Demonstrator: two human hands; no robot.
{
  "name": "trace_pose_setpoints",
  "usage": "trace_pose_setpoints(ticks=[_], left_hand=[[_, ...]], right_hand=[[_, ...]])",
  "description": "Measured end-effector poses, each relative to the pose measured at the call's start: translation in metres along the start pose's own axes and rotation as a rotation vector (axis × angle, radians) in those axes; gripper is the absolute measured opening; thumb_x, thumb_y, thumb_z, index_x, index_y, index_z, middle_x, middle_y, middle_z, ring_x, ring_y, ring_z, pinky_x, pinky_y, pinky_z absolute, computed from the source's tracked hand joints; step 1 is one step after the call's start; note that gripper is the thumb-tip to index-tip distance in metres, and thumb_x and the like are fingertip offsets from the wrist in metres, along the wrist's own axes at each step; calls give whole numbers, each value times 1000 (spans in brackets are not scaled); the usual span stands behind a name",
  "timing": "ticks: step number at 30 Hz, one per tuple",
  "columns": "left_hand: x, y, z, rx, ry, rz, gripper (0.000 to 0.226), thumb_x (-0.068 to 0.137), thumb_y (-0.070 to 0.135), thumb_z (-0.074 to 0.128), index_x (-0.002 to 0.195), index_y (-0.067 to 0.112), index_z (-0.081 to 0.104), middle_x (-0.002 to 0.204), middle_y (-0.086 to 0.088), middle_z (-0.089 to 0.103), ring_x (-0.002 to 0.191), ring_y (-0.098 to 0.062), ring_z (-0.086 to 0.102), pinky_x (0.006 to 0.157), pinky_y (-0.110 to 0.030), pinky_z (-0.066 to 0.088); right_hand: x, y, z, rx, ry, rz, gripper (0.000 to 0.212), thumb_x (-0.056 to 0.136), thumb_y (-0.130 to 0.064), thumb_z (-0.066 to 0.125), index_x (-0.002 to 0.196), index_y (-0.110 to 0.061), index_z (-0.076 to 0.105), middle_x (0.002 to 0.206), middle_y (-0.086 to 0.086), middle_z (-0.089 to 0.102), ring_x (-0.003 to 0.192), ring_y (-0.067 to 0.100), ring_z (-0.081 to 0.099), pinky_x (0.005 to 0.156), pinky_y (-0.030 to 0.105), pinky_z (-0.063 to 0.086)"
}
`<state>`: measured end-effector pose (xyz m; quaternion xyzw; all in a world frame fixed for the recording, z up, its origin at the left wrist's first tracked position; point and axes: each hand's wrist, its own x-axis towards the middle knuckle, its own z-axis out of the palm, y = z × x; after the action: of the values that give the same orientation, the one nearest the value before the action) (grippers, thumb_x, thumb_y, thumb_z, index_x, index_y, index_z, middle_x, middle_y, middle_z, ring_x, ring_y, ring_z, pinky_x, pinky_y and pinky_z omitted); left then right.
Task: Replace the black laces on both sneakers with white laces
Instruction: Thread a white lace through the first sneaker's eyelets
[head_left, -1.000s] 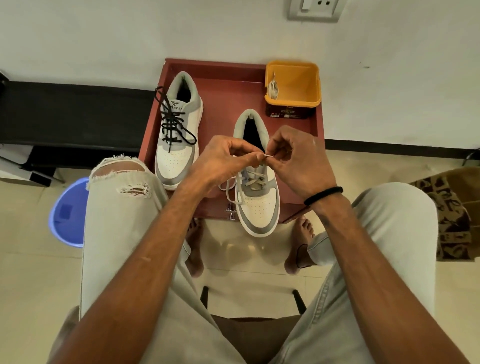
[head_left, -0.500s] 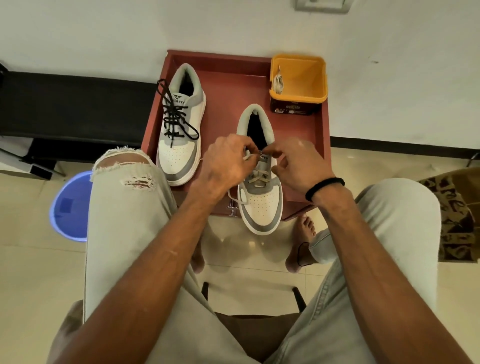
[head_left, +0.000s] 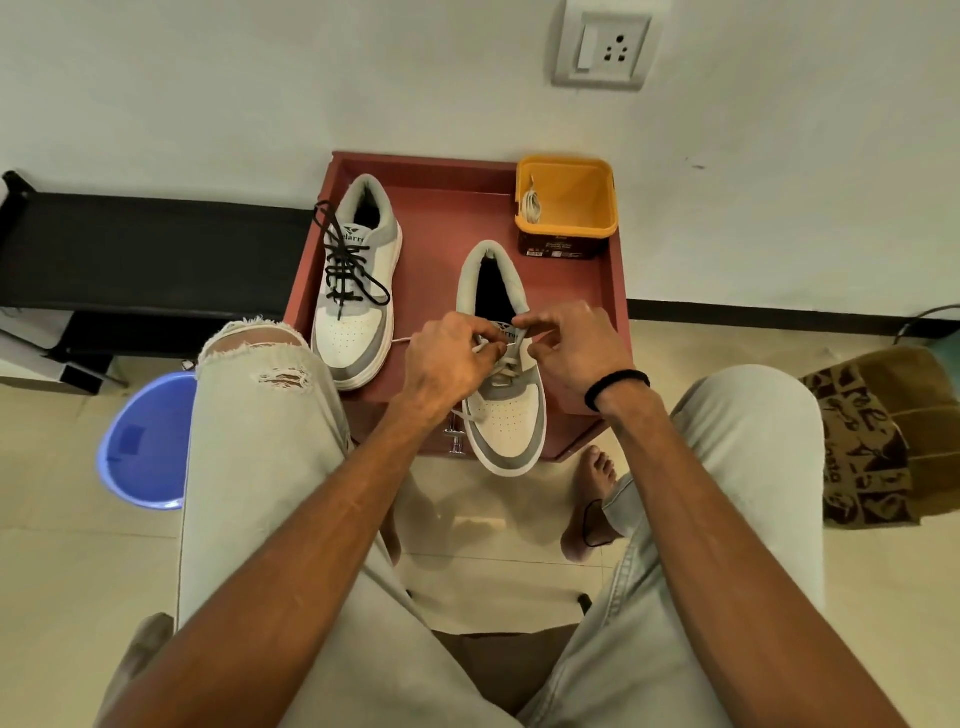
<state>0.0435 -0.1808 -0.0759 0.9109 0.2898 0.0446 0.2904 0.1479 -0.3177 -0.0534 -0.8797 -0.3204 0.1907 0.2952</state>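
Low reddish-brown wooden table (head_left: 613, 312) stands against a white wall (head_left: 260, 78). Square yellow plastic tub (head_left: 571, 200) sits on a dark box (head_left: 563, 248) at the table's far right corner. White switch-and-socket plate (head_left: 605, 49) on the wall above. Round blue plastic bucket (head_left: 143, 441) on the beige tiled floor (head_left: 52, 545), near left. Black bench (head_left: 145, 249) far left. Brown patterned cloth (head_left: 878, 436) at right.

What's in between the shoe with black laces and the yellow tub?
In the head view, only bare red tabletop lies between the black-laced sneaker and the yellow tub. The other sneaker sits nearer the person.
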Motion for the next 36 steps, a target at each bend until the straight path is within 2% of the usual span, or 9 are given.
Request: trace_pose_setpoints(ticks=[4, 8, 11, 17, 22, 26, 29, 33, 36], left_hand=[[-3, 1, 3, -16, -20, 20, 22, 92, 39, 73, 112, 35, 78, 109, 3, 78, 94, -19, 74, 78, -30, 57], [-1, -1, 0, 0, -37, 35, 20, 92, 37, 73, 112, 35, 78, 108, 4, 78, 93, -19, 74, 78, -31, 57], [-1, 2, -2, 87, -28, 88, 20, 94, 35, 71, 113, 33, 78, 107, 2, 78, 93, -24, 73, 80, -35, 55], [-4, 2, -1, 275, 10, 205, 18, 97, 35, 66, 113, 33, 74, 98, -3, 76, 85, -31, 71, 66, -34, 43], [-10, 4, 6, 289, 68, 244, 20, 97, 31, 64, 114, 25, 71, 93, -7, 74, 79, -34, 70, 60, -34, 40], [-15, 7, 6, 256, 108, 234, 19, 99, 29, 61, 116, 23, 69, 95, -9, 74, 81, -36, 69, 61, -34, 37], [-16, 6, 8, 240, 123, 216, 15, 100, 28, 59, 113, 22, 63, 93, -10, 73, 80, -38, 69, 59, -37, 43], [-16, 3, 10, 209, 116, 209, 15, 100, 28, 58, 114, 21, 59, 94, -10, 73, 79, -37, 70, 64, -44, 57], [-15, 6, 13, 183, 127, 207, 17, 101, 27, 57, 116, 19, 59, 95, -11, 72, 81, -38, 70, 65, -43, 53]], right_hand=[[3, 1, 1, 16, 11, 9, 36, 89, 0, 70, 118, -21, 77, 112, -3, 76, 84, 1, 67, 83, 8, 47], [5, 2, 4, 18, 6, 10, 36, 89, 0, 71, 117, -21, 77, 112, -4, 76, 81, -1, 65, 67, -7, 38], [5, 3, 3, 20, 8, 5, 36, 89, 0, 71, 118, -21, 76, 111, -4, 76, 80, -2, 63, 64, -7, 38], [2, 3, 5, -1, 6, -9, 39, 90, 0, 70, 121, -22, 75, 113, -4, 76, 83, 1, 65, 65, -5, 38], [-1, 0, 5, 31, 27, -13, 51, 90, 1, 70, 134, -24, 65, 111, -2, 75, 87, 4, 65, 80, 8, 46], [-2, -3, 6, 102, 44, 38, 67, 88, -3, 75, 143, -28, 47, 96, -6, 71, 82, 6, 65, 70, 12, 43], [-2, -4, 10, 101, 79, 56, 65, 85, -3, 78, 137, -28, 49, 84, -9, 71, 76, -1, 65, 65, 9, 44], [-3, -6, 18, 96, 77, 69, 61, 83, -3, 79, 133, -28, 52, 79, -8, 71, 75, 5, 69, 73, 28, 60], [-3, -5, 20, 91, 80, 78, 58, 83, -2, 78, 130, -27, 54, 77, -8, 70, 73, 5, 69, 73, 30, 61]])
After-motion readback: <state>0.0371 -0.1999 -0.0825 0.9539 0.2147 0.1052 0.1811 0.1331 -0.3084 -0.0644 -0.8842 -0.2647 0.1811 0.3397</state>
